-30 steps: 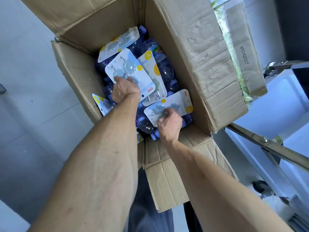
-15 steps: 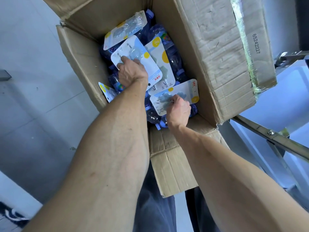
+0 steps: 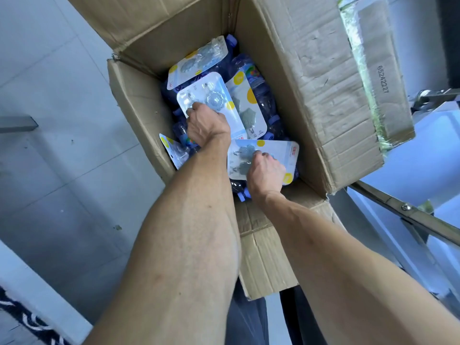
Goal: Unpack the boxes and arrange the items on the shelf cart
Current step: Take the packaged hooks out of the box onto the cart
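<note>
An open cardboard box [image 3: 311,78] stands on the floor below me, holding several blister packs of hooks on top of blue bottles [image 3: 263,100]. My left hand [image 3: 207,125] is inside the box, fingers closed on the near edge of one white hook pack [image 3: 211,95]. My right hand [image 3: 265,171] grips another hook pack [image 3: 273,151] lying crosswise at the near end of the box. More packs lie at the far end [image 3: 199,61], beside the left one [image 3: 249,108] and against the left wall [image 3: 174,150].
The box flaps stand open on all sides; the right flap [image 3: 373,70] rises tall. A metal shelf cart frame [image 3: 410,215] with pale blue shelves is at the right. Grey tiled floor [image 3: 62,145] lies to the left, a dark patterned mat [image 3: 22,317] at bottom left.
Both hands keep their hold on the same two packs. The right-hand pack has swung a little, lying flatter across the near end of the box. The view shifted slightly.
</note>
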`<state>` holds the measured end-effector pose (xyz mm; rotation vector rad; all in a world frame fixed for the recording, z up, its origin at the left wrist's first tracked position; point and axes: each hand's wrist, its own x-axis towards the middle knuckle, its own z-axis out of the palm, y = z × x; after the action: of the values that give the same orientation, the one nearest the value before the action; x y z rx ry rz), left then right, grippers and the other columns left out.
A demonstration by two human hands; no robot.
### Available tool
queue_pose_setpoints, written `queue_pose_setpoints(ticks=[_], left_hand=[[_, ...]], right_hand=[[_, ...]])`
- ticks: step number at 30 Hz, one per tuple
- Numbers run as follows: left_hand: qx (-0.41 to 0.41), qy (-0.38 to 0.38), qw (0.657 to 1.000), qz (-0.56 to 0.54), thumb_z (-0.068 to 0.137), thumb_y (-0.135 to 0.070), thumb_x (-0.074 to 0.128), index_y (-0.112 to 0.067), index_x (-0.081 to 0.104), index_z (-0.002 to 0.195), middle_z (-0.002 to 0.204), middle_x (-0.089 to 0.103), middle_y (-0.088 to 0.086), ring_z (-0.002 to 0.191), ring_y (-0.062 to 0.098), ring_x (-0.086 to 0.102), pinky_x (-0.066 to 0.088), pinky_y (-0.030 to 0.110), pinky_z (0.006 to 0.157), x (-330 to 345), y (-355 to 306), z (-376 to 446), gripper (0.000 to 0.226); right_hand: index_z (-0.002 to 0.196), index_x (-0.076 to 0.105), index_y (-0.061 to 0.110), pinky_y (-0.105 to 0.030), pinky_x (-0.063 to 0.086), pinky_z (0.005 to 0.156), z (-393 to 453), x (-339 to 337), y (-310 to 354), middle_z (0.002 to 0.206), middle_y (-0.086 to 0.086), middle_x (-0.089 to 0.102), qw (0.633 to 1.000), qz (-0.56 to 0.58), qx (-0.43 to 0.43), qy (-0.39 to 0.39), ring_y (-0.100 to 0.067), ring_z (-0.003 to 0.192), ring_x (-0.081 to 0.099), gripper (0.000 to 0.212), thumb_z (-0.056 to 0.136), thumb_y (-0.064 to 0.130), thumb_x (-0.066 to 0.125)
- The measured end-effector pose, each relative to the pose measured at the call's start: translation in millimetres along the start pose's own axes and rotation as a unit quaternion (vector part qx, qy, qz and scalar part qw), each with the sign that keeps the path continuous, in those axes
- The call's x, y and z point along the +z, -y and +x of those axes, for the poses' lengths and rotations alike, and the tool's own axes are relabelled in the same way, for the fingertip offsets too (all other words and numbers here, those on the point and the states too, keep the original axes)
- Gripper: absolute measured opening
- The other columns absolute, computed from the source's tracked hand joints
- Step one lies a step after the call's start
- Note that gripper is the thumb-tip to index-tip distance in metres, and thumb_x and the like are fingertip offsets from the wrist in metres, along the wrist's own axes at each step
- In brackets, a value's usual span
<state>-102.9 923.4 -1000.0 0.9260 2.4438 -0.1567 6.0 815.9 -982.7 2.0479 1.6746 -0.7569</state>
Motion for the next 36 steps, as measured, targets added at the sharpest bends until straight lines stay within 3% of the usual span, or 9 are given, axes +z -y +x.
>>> queue_pose_setpoints(ticks=[3,8,14,17,25,29,36], left_hand=[[0.015,-0.011,1.0,-0.005,0.095,-0.021,0.053,-0.007,0.055,0.12,0.123,0.058,0.012,0.11,0.032,0.061,0.046,0.04,0.078,-28.4,-5.8,-6.3,0.03],[0.04,-0.038,0.998,-0.009,0.095,-0.022,0.053,-0.007,0.057,0.119,0.123,0.059,0.013,0.11,0.032,0.061,0.047,0.038,0.083,-98.2,-12.5,-27.1,0.029],[0.011,-0.114,0.992,-0.043,0.095,-0.018,0.054,-0.005,0.058,0.119,0.121,0.06,0.016,0.113,0.032,0.058,0.047,0.041,0.083,-217.9,-22.1,-100.4,0.028],[0.039,-0.123,0.991,-0.035,0.095,-0.02,0.055,-0.005,0.057,0.119,0.121,0.06,0.015,0.116,0.031,0.056,0.046,0.039,0.084,-266.5,-26.0,-170.1,0.028],[0.07,-0.075,0.993,-0.053,0.088,-0.016,0.062,-0.009,0.059,0.114,0.117,0.059,0.013,0.113,0.031,0.055,0.048,0.042,0.085,-329.4,-43.0,-344.9,0.027],[0.086,-0.071,0.993,-0.033,0.091,-0.015,0.058,-0.01,0.058,0.114,0.12,0.059,0.012,0.113,0.031,0.057,0.048,0.044,0.09,-351.7,-30.9,-403.5,0.024],[0.151,-0.094,0.984,-0.014,0.092,-0.024,0.059,-0.012,0.06,0.113,0.118,0.061,0.009,0.111,0.028,0.058,0.045,0.038,0.082,-370.4,-36.9,-503.9,0.025]], right_hand=[[0.111,0.052,0.007,-0.035,0.038,0.069,-9.8,-19.2,10.7,0.11,-0.012,0.061,0.999,-0.011,-0.039,0.008,-0.031,0.102,0.06,0.024,0.09,0.003,0.04],[0.114,0.046,0.007,-0.038,0.045,0.08,-28.7,-79.1,20.0,0.118,-0.012,0.055,0.999,0.033,-0.016,0.009,-0.03,0.11,0.053,0.024,0.094,0.004,0.033],[0.128,0.043,0.008,-0.037,0.043,0.093,-66.3,-208.9,2.7,0.13,-0.011,0.053,0.995,0.084,0.05,-0.032,-0.027,0.12,0.054,0.029,0.101,0.017,0.034],[0.129,0.045,0.01,-0.035,0.041,0.097,-103.2,-280.2,-7.6,0.13,-0.009,0.054,0.982,0.15,0.097,-0.067,-0.027,0.12,0.054,0.031,0.101,0.02,0.038],[0.112,0.054,0.011,-0.035,0.046,0.079,-221.5,-387.7,-61.7,0.111,-0.008,0.063,0.956,0.218,0.106,-0.164,-0.029,0.103,0.063,0.02,0.095,0.019,0.046],[0.11,0.055,0.009,-0.037,0.048,0.08,-279.4,-410.3,-98.5,0.108,-0.01,0.063,0.957,0.194,0.104,-0.191,-0.029,0.102,0.062,0.019,0.095,0.015,0.045],[0.097,0.063,0.006,-0.037,0.052,0.078,-356.6,-440.4,-169.8,0.097,-0.013,0.068,0.928,0.249,0.145,-0.234,-0.032,0.091,0.066,0.019,0.093,0.019,0.05]])
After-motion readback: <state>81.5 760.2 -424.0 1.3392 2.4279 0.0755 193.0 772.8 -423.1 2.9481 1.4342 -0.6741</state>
